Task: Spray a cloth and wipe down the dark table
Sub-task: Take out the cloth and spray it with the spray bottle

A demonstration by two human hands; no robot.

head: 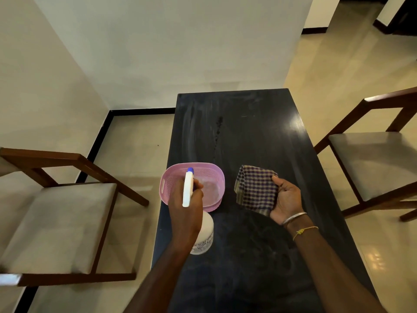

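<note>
A long dark table (252, 136) runs away from me, with pale smears near its far left side. My left hand (186, 206) grips a white spray bottle (204, 233) around its neck; its white head and blue nozzle tip point away from me, above the table's left part. My right hand (286, 199) holds a folded purple-and-cream checked cloth (256, 188) just above the table, palm up, to the right of the bottle.
A pink perforated plastic basket (212, 175) sits on the table's left side, behind the bottle. Wooden chairs with grey seats stand on both sides, one chair (58, 222) at left and another chair (372, 159) at right. White walls rise beyond the table.
</note>
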